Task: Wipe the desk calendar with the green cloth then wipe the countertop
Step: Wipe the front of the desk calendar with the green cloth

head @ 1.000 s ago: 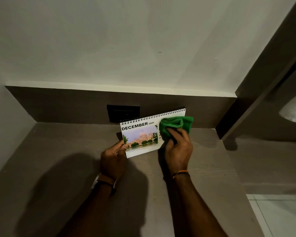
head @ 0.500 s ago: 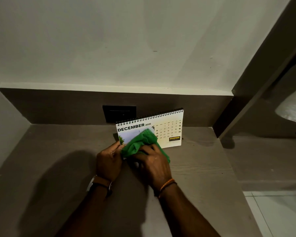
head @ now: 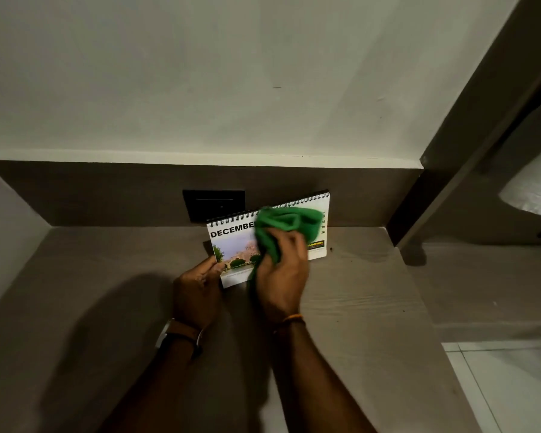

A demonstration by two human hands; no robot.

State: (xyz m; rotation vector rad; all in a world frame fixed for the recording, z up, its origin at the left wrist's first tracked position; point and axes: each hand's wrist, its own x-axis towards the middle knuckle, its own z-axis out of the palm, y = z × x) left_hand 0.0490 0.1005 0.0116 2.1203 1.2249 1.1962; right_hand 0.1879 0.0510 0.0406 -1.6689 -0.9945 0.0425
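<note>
A white spiral-bound desk calendar [head: 231,242] showing DECEMBER stands on the grey-brown countertop [head: 356,307], near the back wall. My left hand [head: 197,292] pinches its lower left corner. My right hand [head: 281,276] presses a bunched green cloth [head: 289,225] against the middle and upper right of the calendar's face, covering most of the date grid. Only the right edge of the dates and a yellow-and-black logo show beside the cloth.
A black switch plate [head: 214,206] sits on the dark backsplash just behind the calendar. A dark vertical panel [head: 425,189] bounds the countertop on the right, with a lower ledge [head: 481,292] and white floor tiles [head: 512,385] beyond. A white lampshade [head: 537,195] shows at far right.
My right hand has carried the green cloth from the calendar's lower left up and to the right across its face. My left hand has kept its hold on the lower left corner.
</note>
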